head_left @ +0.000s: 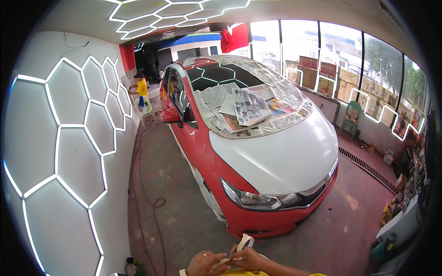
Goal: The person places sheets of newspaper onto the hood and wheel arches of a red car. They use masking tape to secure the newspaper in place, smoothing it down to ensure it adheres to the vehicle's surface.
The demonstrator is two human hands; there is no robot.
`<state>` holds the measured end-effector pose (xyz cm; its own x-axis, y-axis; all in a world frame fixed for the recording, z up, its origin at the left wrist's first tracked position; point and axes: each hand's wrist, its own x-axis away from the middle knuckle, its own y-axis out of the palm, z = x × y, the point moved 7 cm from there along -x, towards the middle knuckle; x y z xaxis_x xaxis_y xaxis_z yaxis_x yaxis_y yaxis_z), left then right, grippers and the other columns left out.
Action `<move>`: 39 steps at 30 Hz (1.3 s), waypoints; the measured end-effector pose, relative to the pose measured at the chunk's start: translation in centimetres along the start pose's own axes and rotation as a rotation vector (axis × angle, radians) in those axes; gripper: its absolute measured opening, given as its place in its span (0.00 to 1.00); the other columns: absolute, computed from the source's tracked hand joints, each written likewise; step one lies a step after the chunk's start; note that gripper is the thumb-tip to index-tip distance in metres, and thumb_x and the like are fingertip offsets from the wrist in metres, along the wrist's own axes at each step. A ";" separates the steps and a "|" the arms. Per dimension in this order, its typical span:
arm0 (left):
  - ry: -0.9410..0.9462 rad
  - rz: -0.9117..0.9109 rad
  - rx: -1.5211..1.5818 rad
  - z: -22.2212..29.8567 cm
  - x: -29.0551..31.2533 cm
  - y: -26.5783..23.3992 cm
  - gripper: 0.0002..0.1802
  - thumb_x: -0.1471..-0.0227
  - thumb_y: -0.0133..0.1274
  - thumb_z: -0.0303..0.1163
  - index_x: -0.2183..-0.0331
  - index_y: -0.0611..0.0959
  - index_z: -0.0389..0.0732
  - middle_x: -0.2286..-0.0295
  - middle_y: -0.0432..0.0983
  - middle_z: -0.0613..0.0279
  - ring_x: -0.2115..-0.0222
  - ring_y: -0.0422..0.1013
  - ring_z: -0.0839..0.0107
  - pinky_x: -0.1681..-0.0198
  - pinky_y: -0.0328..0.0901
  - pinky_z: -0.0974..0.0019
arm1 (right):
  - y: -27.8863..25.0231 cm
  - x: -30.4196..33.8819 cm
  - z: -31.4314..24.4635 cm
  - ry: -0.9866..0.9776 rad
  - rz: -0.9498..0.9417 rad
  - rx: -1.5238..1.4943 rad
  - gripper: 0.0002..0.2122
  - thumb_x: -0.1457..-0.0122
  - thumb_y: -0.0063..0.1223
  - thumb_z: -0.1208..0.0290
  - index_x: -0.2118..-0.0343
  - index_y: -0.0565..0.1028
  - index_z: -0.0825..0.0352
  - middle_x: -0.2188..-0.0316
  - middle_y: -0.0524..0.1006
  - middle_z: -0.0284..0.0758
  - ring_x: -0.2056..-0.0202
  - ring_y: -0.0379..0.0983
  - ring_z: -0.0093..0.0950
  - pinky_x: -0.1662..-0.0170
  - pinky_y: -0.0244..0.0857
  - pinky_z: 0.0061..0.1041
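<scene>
At the lower edge, my right hand (251,260) is closed on a roll of cream masking tape (245,241), which stands up above the fingers. My left hand (204,264) meets it from the left, its fingertips pinching a short strip of tape (222,264) stretched between both hands. A small pale piece, likely tape, shows beside the left wrist. Just ahead stands a red car (258,223) with a white hood (285,154). Newspaper sheets (251,108) cover much of the windshield and roof, some lying loose. White covering hangs along the car's lower side.
A thin hose (161,230) snakes over the floor left of the car. Near the left wall (78,156) a person in yellow (141,87) is beside a white chair (146,110). To the right are a green chair (351,117), a floor drain grate (368,170) and cluttered shelving.
</scene>
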<state>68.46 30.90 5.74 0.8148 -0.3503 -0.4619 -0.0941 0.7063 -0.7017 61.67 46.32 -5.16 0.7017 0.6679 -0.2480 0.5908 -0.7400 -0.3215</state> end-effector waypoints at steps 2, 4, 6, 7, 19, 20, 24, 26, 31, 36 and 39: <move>-0.043 0.018 -0.044 -1.9 1.6 -2.4 0.18 0.46 0.67 0.33 0.53 0.84 0.44 0.72 0.81 0.55 0.67 0.78 0.51 0.61 0.71 0.50 | 2.7 -2.1 0.4 -0.020 -0.036 0.052 0.09 0.44 0.74 0.68 0.62 0.89 0.63 0.67 0.81 0.36 0.65 0.80 0.37 0.60 0.73 0.36; -0.060 0.055 -0.104 -4.2 3.6 -5.2 0.17 0.47 0.68 0.35 0.55 0.86 0.45 0.72 0.81 0.57 0.67 0.78 0.54 0.61 0.71 0.51 | 6.1 -4.5 0.6 -0.052 -0.060 0.129 0.09 0.43 0.74 0.67 0.61 0.90 0.62 0.67 0.81 0.36 0.65 0.81 0.38 0.61 0.74 0.37; -0.002 0.063 -0.150 -7.1 6.2 -7.8 0.13 0.48 0.68 0.34 0.60 0.87 0.45 0.72 0.81 0.59 0.67 0.78 0.55 0.61 0.71 0.52 | 9.6 -7.4 0.0 -0.076 -0.092 0.181 0.09 0.43 0.73 0.66 0.61 0.90 0.60 0.67 0.82 0.36 0.65 0.81 0.39 0.61 0.74 0.38; 0.026 0.066 -0.171 -8.4 7.7 -9.2 0.11 0.49 0.68 0.34 0.62 0.88 0.45 0.71 0.81 0.59 0.67 0.78 0.56 0.61 0.71 0.53 | 11.5 -9.0 -0.4 -0.086 -0.109 0.207 0.09 0.43 0.73 0.66 0.61 0.90 0.60 0.67 0.82 0.36 0.65 0.81 0.39 0.61 0.75 0.38; -0.242 0.420 -0.135 -21.2 19.8 -28.6 0.08 0.49 0.65 0.27 0.64 0.88 0.42 0.68 0.82 0.55 0.66 0.77 0.49 0.61 0.72 0.50 | 27.4 -23.4 0.7 0.095 -0.175 0.410 0.11 0.45 0.73 0.62 0.60 0.89 0.58 0.65 0.83 0.36 0.62 0.81 0.41 0.57 0.75 0.39; -0.286 0.479 -0.154 -22.4 20.5 -30.1 0.08 0.48 0.64 0.28 0.63 0.88 0.42 0.68 0.82 0.54 0.65 0.77 0.48 0.60 0.73 0.49 | 28.1 -24.6 1.2 0.085 -0.191 0.442 0.11 0.45 0.72 0.62 0.61 0.89 0.58 0.64 0.83 0.37 0.62 0.81 0.41 0.57 0.75 0.39; -0.342 0.627 -0.220 -27.8 20.8 -34.1 0.07 0.44 0.63 0.26 0.61 0.84 0.38 0.69 0.82 0.51 0.68 0.79 0.51 0.63 0.73 0.54 | 28.9 -30.3 3.7 0.024 -0.205 0.525 0.09 0.46 0.72 0.63 0.64 0.89 0.60 0.64 0.83 0.37 0.61 0.81 0.43 0.57 0.75 0.41; -0.317 0.653 -0.257 -31.2 20.2 -35.5 0.08 0.42 0.64 0.24 0.60 0.82 0.37 0.70 0.81 0.52 0.69 0.79 0.53 0.64 0.73 0.57 | 28.7 -33.5 5.8 0.048 -0.181 0.538 0.09 0.47 0.70 0.63 0.65 0.89 0.60 0.64 0.83 0.38 0.58 0.80 0.43 0.55 0.75 0.42; -0.372 0.744 -0.307 -40.6 19.3 -39.2 0.07 0.39 0.62 0.25 0.60 0.81 0.37 0.71 0.80 0.53 0.69 0.78 0.56 0.65 0.72 0.59 | 27.3 -45.0 11.6 0.076 -0.192 0.612 0.09 0.47 0.68 0.63 0.66 0.89 0.59 0.64 0.84 0.38 0.56 0.79 0.43 0.52 0.75 0.43; -0.599 0.886 -0.471 -49.8 17.1 -45.6 0.06 0.32 0.57 0.27 0.59 0.79 0.35 0.69 0.77 0.55 0.69 0.74 0.66 0.64 0.69 0.65 | 25.6 -57.2 16.4 0.163 -0.217 0.556 0.08 0.44 0.68 0.61 0.67 0.89 0.58 0.64 0.84 0.38 0.57 0.79 0.43 0.53 0.75 0.43; -0.644 1.014 -0.497 -54.5 15.4 -48.9 0.06 0.30 0.54 0.27 0.58 0.77 0.34 0.66 0.75 0.59 0.67 0.71 0.72 0.62 0.68 0.67 | 24.8 -63.0 18.7 0.167 -0.238 0.587 0.08 0.43 0.69 0.60 0.66 0.90 0.57 0.63 0.83 0.38 0.56 0.78 0.43 0.53 0.74 0.43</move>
<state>54.42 -42.55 3.30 0.3695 0.6570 -0.6571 -0.9141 0.1300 -0.3840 24.65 -12.61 -14.56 0.6594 0.7515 0.0217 0.4549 -0.3759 -0.8073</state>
